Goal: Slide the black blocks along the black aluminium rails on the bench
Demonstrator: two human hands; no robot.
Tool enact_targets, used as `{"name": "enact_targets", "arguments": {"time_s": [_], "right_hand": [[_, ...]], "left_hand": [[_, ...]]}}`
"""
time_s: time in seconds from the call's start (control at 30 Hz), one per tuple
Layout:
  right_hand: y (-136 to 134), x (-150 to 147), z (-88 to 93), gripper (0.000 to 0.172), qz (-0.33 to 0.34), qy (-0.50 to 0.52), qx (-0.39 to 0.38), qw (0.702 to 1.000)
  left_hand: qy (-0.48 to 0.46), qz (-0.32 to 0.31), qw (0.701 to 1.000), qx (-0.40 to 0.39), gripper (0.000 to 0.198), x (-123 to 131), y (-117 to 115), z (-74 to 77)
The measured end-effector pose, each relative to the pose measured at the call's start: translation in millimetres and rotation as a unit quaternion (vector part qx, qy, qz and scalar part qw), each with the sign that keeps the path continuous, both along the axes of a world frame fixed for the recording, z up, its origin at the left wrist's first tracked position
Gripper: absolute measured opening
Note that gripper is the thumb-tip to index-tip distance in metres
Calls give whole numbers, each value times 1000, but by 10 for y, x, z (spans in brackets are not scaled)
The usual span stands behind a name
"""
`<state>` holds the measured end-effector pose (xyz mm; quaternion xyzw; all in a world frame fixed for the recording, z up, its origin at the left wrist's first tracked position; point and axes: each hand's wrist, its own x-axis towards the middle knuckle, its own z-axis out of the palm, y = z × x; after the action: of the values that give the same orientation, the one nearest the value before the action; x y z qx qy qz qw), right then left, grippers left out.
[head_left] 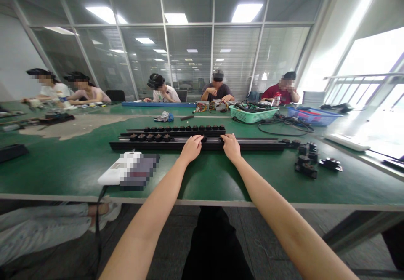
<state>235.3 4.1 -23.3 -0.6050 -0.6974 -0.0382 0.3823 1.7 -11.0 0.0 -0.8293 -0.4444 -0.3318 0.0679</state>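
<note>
Left: white box (pixel 112 172) on the table (pixel 214 183), near edge, in front of the rails. Front rail (pixel 259 145) starts just past it and runs crosswise. Its left stretch carries a short row of seated parts (pixel 150 137). Rear rail (pixel 176 133) sits just behind, parallel, with a longer row (pixel 192 128) lined along it.

Middle: left hand (pixel 192 148) is on the front rail, right of the short row, fingers bent and close together, tips at a black part (pixel 204 138). Can't tell if it's truly pinched or just pushed. Right hand (pixel 232 147) is a bit further along the same rail, fingers curled, tips at the rail top. Can't tell whether they grip anything; too small.

Right: loose parts (pixel 306 167) on the table past the rail's end, some bunched, one off to the side. Green basket (pixel 249 115) further back.

My read: step in hand is setting or sliding a part on the front rail; that run looks partly filled. Next move calls for keeping the part square to the rail, steady light push, no tilting or jamming.
</note>
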Motion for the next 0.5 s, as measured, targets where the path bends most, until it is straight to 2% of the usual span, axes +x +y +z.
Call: {"name": "enact_targets", "arguments": {"time_s": [0.5], "right_hand": [[3,16,12,56,2,7,0,1000]], "left_hand": [[-6,-4,1000,-6,44,-1,-14,12]]}}
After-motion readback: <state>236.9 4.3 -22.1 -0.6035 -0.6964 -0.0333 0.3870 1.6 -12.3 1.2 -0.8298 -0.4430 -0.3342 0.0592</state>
